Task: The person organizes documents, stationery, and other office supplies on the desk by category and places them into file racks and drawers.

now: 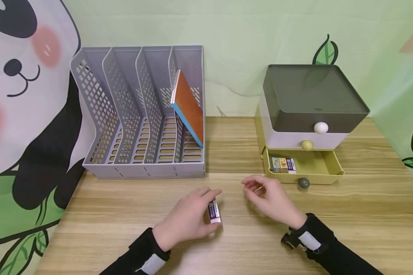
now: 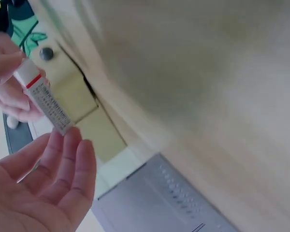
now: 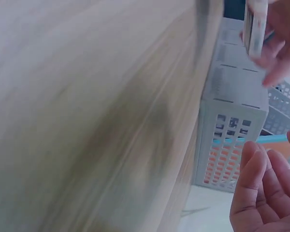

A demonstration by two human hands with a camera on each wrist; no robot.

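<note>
My left hand pinches a small eraser by its two ends, between thumb and fingertips, close over the wooden table. In the left wrist view the eraser shows its printed paper sleeve with a red stripe and a bare white end. My right hand is to the right, with loosely bent fingers and nothing held. It hovers just in front of the pulled-out yellow drawer. Side by side in that drawer's left end lie several small erasers.
Behind the left hand stands a grey file rack with tall slotted dividers. Orange and blue books lean in its rightmost slot. The drawer unit has a dark top, and a round dark knob sticks out from the open drawer.
</note>
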